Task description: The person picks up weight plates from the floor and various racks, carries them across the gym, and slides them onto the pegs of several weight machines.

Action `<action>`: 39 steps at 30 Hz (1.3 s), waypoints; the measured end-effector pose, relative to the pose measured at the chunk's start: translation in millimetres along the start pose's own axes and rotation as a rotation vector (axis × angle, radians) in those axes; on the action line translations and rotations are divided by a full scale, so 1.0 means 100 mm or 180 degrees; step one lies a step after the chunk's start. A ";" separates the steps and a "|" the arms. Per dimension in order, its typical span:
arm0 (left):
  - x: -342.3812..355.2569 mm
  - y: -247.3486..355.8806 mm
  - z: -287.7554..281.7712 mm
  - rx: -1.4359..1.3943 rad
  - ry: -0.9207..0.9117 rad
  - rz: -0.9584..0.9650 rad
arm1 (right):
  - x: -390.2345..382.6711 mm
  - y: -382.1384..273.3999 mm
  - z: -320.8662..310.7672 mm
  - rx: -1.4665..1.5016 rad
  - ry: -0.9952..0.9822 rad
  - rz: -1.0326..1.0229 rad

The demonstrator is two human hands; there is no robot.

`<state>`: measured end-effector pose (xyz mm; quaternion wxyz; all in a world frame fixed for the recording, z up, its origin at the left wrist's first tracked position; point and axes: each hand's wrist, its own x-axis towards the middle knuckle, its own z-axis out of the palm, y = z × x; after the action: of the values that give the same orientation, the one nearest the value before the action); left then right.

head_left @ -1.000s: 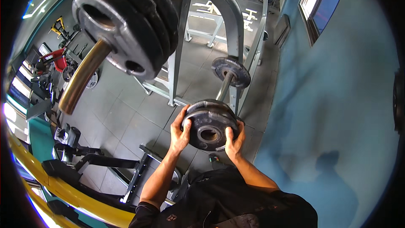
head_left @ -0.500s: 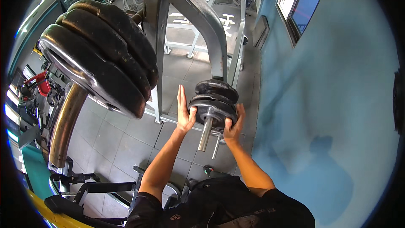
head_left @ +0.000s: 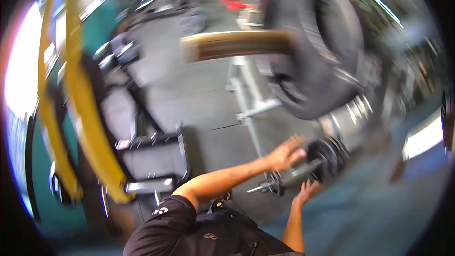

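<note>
Two hands beside black weight plates on a metal peg, the view blurred by motion.
The dark plates [head_left: 324,157] sit on the peg [head_left: 303,169], right of centre. The left hand [head_left: 284,155] is spread, grasping nothing, just beside the plates; the right hand [head_left: 307,191] has its fingers loosely spread near their lower edge, and whether it touches them I cannot tell. Above, larger black plates [head_left: 322,42] hang on a brass-coloured peg [head_left: 237,46]; yellow frames [head_left: 87,128] stand at left.
</note>
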<state>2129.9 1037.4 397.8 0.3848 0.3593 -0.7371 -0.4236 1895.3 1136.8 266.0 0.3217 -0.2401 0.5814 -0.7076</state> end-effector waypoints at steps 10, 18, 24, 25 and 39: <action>-3.98 0.44 -0.49 -0.0146 0.0902 -0.1392 | -2.55 0.93 0.92 -0.2833 -0.6055 0.0223; -7.59 0.95 0.02 -0.0475 0.4259 -0.2802 | -5.41 0.27 1.39 -0.3343 -0.7915 -0.0869; -9.66 1.03 1.34 -0.0212 0.6286 -0.4189 | -7.26 -0.11 0.79 -0.2534 -0.9616 -0.0455; -9.82 1.07 1.47 -0.0242 0.6383 -0.4342 | -7.47 -0.13 0.75 -0.2505 -0.9788 -0.0322; -10.96 0.19 0.83 -0.1482 0.7194 -0.4129 | -11.12 1.37 0.91 -0.2666 -1.0694 -0.1323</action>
<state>2541.9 2011.2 98.2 0.5644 0.7232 0.3811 -0.1147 2737.8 1876.3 189.0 -0.3565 0.7747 0.2661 -0.4494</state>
